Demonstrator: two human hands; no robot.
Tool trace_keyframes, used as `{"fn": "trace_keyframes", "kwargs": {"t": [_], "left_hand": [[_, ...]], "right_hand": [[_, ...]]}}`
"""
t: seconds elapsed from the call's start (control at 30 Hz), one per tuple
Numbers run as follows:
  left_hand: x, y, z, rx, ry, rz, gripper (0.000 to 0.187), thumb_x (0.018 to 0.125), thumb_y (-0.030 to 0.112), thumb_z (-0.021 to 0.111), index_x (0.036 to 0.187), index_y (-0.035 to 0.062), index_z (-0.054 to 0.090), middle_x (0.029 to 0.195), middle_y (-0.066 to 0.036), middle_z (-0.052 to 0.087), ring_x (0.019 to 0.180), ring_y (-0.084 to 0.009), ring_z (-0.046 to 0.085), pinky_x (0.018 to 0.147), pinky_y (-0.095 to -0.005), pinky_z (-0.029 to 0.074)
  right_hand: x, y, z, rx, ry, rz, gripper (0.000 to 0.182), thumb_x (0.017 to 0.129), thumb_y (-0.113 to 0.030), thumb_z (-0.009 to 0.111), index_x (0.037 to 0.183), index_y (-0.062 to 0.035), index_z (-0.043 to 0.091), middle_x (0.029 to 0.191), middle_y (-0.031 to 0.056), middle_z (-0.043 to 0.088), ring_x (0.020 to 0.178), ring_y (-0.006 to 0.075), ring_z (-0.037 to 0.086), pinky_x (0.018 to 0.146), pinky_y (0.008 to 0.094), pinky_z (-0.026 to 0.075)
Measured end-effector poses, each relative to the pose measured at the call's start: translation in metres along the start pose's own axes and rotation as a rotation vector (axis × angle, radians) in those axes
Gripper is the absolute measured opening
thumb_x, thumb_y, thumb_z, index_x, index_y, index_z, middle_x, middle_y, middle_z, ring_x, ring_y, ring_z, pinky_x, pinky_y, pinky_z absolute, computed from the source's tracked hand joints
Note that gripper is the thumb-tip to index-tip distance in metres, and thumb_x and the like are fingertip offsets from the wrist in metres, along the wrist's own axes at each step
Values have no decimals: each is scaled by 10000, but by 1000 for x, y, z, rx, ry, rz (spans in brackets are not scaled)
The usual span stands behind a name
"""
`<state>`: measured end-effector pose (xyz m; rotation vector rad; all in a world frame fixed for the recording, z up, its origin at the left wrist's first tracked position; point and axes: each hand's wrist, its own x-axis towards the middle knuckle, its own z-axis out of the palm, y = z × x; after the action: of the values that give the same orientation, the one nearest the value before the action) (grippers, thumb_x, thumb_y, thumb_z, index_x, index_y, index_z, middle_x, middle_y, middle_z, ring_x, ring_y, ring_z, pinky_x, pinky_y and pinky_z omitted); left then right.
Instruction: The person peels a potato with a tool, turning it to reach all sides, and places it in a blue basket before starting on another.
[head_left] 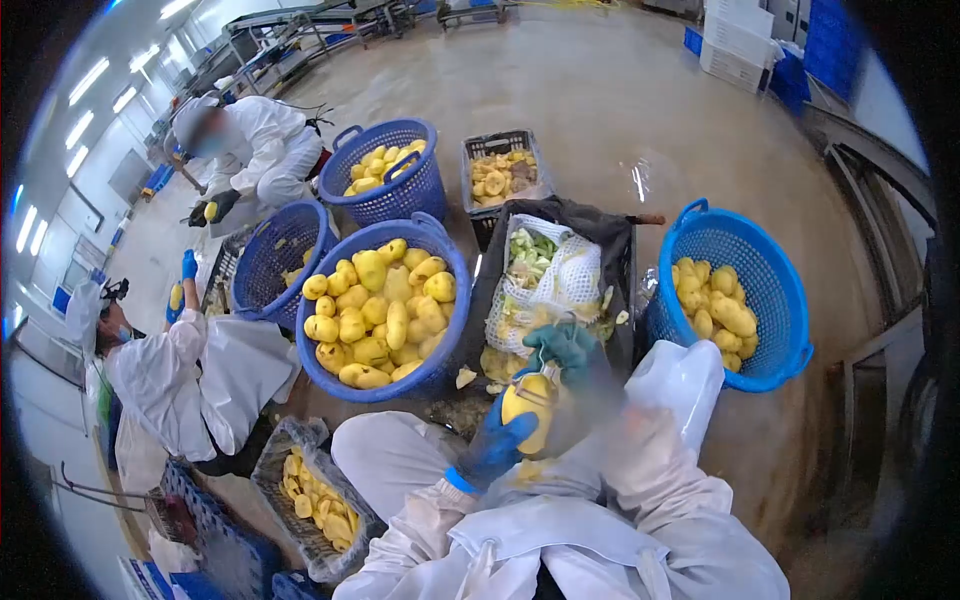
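My left hand [490, 440], in a blue glove, is wrapped round a yellow potato [530, 408] and holds it tilted above my lap. Against the potato's upper end is my right hand [563, 350] in a dark green glove, its fingers closed on what looks like a peeler [549, 372]. Only a bit of metal shows of this tool, and motion smears the right wrist. Just beyond both hands stands a dark-lined crate [618, 270] with a white net bag [570, 270], green and pale scraps and peelings in it.
A blue basket of potatoes [440, 335] stands left of the crate, a lighter blue basket [775, 300] right. Farther left are more baskets and two people in white, each holding a potato. A lined crate of potato pieces [275, 470] sits by my left knee.
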<state>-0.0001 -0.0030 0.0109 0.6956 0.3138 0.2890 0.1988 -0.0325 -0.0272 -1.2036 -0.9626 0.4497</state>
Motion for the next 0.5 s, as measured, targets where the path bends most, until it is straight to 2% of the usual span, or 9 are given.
{"fn": "trace_keyframes", "kwargs": {"t": [0.07,0.13,0.17,0.27,0.3,0.4,0.47,0.5], "left_hand": [[-7,8,0,301,40,96,758,832,232,693,1449,96,274,1282,-126,483,1151,-239,521,942,-404,468],[-1,7,-5,629,39,254,757,819,189,700,1440,75,283,1265,-116,488,1135,-215,520,921,-371,475],[4,-1,-4,696,93,330,786,791,155,709,1437,47,276,1273,-107,484,1137,-196,508,936,-340,451],[12,6,7,802,120,316,800,773,140,712,1434,31,275,1300,-109,467,1151,-201,502,968,-333,426],[12,6,8,833,110,311,792,764,128,707,1425,15,286,1323,-120,453,1177,-209,489,1003,-330,394],[3,-1,-5,908,125,355,791,760,138,711,1420,9,296,1345,-132,439,1210,-215,466,1020,-345,379],[4,2,-5,939,142,348,794,762,140,710,1423,5,292,1353,-138,434,1227,-216,452,1024,-349,375],[5,0,-3,946,153,345,795,763,141,709,1425,4,290,1357,-140,432,1235,-217,445,1026,-351,372]], "right_hand": [[5,2,-1,-73,45,29,210,892,-193,581,963,-15,665,809,78,658,721,159,630,711,296,510],[20,-16,-30,151,140,296,213,896,-197,580,943,-10,670,832,80,660,751,151,630,724,287,506],[15,-29,-23,370,187,375,210,898,-195,576,927,-10,670,852,84,663,773,154,633,739,286,505],[-4,-57,12,618,20,362,196,902,-187,570,895,-12,659,823,77,663,736,160,636,721,285,511],[-1,-47,1,-145,-125,-100,188,905,-173,561,908,-8,653,832,74,667,736,162,636,713,288,510],[5,15,-30,372,185,429,191,917,-150,540,926,-3,661,880,83,667,779,163,640,723,286,505],[-8,33,-4,63,276,-82,183,922,-128,526,910,-9,664,888,101,670,771,168,644,721,291,509],[-7,15,-2,-33,150,-102,187,928,-133,523,896,-13,663,876,101,669,759,167,645,715,290,511]]}}
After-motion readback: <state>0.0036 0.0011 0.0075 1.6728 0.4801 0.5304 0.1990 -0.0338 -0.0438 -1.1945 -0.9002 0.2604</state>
